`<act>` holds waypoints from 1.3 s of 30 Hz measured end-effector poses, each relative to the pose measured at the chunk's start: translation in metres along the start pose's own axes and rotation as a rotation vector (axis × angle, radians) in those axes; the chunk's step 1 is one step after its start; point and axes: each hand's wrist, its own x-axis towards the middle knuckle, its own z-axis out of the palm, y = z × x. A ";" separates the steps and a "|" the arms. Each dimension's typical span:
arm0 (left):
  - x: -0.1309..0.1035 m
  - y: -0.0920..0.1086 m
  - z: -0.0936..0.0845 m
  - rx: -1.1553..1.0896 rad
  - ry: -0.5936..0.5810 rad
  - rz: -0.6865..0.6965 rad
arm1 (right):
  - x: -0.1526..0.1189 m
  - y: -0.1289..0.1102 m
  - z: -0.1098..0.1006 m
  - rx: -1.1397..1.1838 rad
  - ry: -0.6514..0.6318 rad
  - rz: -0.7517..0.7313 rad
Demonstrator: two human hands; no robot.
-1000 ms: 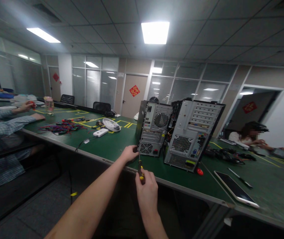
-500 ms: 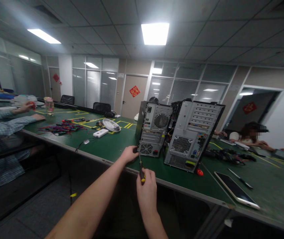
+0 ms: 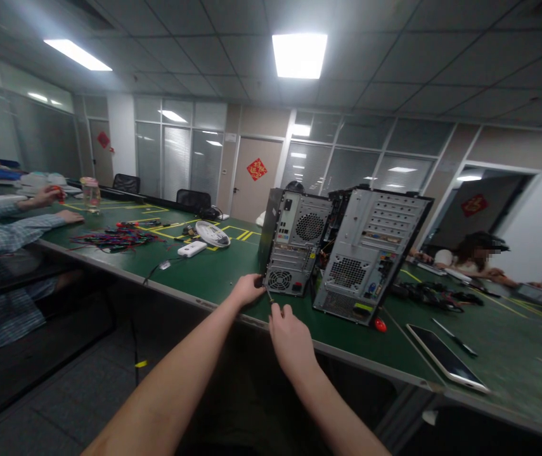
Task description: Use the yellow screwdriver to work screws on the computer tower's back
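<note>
My left hand [image 3: 248, 290] is at the lower left rear corner of the smaller computer tower [image 3: 292, 244], its fingers closed against the case edge and partly hidden there. In my right hand [image 3: 292, 339] is a screwdriver [image 3: 272, 301]. Its handle is mostly covered by my fingers, and the thin shaft points up and left toward the tower's bottom left corner. Whether the tip touches a screw is too small to tell. The smaller tower stands upright, with its rear fan grilles and ports facing me. Right beside it stands a larger computer tower [image 3: 370, 253].
Left on the green table [image 3: 213, 278] lie coloured wires [image 3: 116, 239], a white power bank-like device [image 3: 192, 249] and a white round grille [image 3: 212, 234]. To the right are a phone [image 3: 446, 358], a pen-like tool [image 3: 454, 337] and black cables [image 3: 435, 296]. Other people sit at both sides.
My right hand has moved up and slightly right along the screwdriver, covering its handle, and the shaft now slants left. My left hand stays at the tower's corner. The view has shifted slightly.
</note>
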 end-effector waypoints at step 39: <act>0.001 -0.004 0.003 -0.014 -0.017 0.006 | -0.004 -0.002 0.010 0.275 0.017 0.257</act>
